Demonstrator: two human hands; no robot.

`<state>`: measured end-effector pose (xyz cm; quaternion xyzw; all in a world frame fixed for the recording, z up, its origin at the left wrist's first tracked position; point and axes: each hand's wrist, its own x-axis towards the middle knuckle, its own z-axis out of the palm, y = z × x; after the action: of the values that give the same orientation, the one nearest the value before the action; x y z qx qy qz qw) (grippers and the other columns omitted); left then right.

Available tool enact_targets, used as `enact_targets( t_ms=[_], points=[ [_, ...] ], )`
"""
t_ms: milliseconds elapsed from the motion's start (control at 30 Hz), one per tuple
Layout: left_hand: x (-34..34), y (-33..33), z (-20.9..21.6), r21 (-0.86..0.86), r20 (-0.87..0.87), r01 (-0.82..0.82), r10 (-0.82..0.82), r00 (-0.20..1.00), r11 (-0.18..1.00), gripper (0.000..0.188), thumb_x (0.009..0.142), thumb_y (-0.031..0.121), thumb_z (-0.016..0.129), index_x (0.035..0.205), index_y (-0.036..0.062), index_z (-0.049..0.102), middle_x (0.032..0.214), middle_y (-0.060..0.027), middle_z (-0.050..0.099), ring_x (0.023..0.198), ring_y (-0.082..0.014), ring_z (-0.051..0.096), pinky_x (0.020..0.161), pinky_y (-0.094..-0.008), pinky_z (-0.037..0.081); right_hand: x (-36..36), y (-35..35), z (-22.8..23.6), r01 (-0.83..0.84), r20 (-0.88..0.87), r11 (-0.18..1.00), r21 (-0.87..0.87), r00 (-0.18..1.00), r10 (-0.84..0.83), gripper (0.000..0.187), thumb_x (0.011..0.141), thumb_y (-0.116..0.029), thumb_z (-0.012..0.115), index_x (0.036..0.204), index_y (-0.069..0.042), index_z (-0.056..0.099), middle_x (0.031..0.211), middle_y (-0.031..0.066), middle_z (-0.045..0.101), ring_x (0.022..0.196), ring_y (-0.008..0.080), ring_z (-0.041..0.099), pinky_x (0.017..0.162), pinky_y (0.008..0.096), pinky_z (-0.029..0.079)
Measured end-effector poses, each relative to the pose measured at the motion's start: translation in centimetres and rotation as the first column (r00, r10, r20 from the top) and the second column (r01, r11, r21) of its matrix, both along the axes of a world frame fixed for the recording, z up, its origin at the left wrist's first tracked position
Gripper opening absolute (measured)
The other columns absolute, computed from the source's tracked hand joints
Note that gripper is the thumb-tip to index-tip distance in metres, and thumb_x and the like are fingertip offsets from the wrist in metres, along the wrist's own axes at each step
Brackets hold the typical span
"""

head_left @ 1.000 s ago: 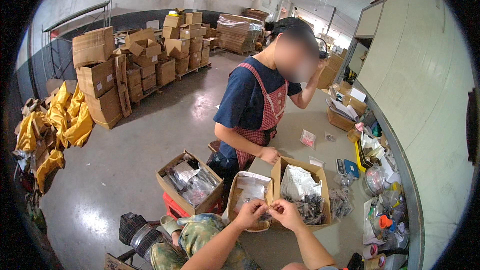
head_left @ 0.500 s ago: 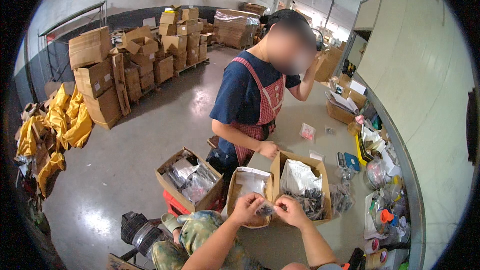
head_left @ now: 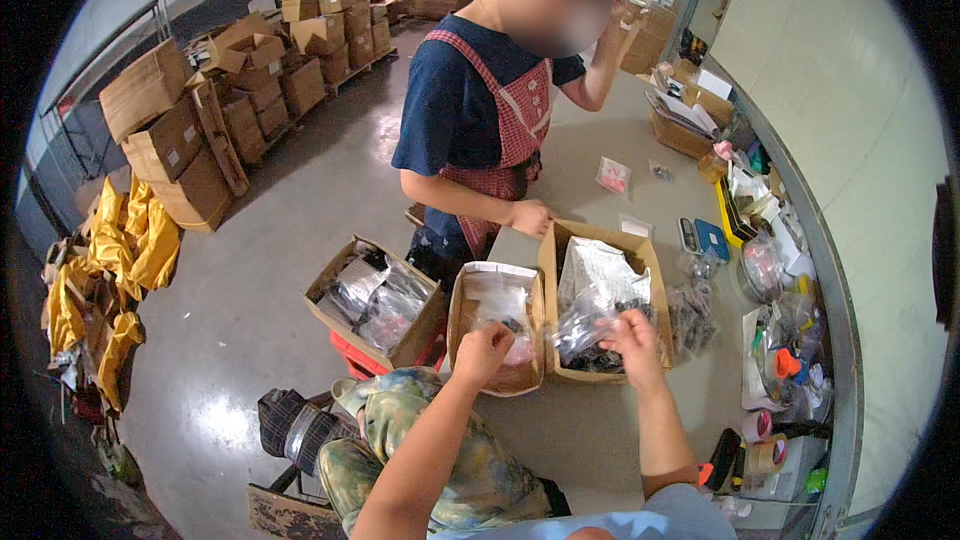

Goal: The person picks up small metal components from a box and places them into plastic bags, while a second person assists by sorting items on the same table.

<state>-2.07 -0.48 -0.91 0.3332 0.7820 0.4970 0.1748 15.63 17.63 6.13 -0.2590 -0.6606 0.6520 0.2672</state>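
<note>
My right hand is closed on the edge of a clear plastic bag, which spreads over the right-hand cardboard box. Small black parts and a white paper sheet lie inside that box. My left hand hangs over the narrower cardboard box beside it, its fingers pinched together. A small dark item shows near those fingertips; whether they grip it is unclear. White paper and a small packet with pink in it lie in the narrower box.
Across the boxes stands a co-worker in a red checked apron, one hand by the right box. To the left, a carton of bagged items rests on a red stool. A blue scale, tape rolls and clutter line the table's right side.
My hands have moved apart from the small bag they held together. The right is now over the right box with a clear bag; the left is over the narrow box. The view has tilted down.
</note>
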Motion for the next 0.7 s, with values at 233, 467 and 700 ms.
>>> enact_targets(
  t_ms=[233,467,700],
  points=[
    [1.5,0.3,-2.9,-0.678,-0.261,0.186,-0.469,0.844,0.712,0.027,0.078,0.021,0.059,0.101,0.0075,0.058,0.109,-0.0127,0.057,0.104,-0.0317,0.055,0.082,-0.0426,0.049,4.4,8.4,1.0,0.568,-0.182,0.817,0.098,0.818,-0.546,0.014,0.094,-0.022,0.049,0.098,-0.009,0.045,0.094,0.0044,0.058,0.082,0.0157,0.060,0.070,0.0269,0.049],
    [1.8,1.3,-3.6,-0.739,-0.363,0.071,-0.485,0.795,0.670,0.023,0.080,0.017,0.056,0.102,0.0085,0.061,0.110,-0.0109,0.056,0.104,-0.0273,0.055,0.080,-0.0404,0.050,3.2,5.8,-2.0,0.285,-0.020,0.821,0.495,0.948,-0.318,0.015,0.090,-0.014,0.057,0.093,-0.001,0.053,0.092,0.0044,0.060,0.083,0.0083,0.054,0.072,0.0225,0.045],
    [1.6,1.4,-4.3,-0.775,-0.307,0.076,-0.478,0.823,0.628,0.021,0.083,0.015,0.053,0.098,0.0110,0.067,0.110,-0.0104,0.059,0.103,-0.0275,0.059,0.079,-0.0380,0.051,0.5,-0.6,-1.6,0.014,0.078,0.881,0.472,0.995,-0.057,0.012,0.085,-0.007,0.062,0.093,0.002,0.058,0.088,0.0078,0.062,0.075,0.0107,0.058,0.066,0.0254,0.049]
  ],
)
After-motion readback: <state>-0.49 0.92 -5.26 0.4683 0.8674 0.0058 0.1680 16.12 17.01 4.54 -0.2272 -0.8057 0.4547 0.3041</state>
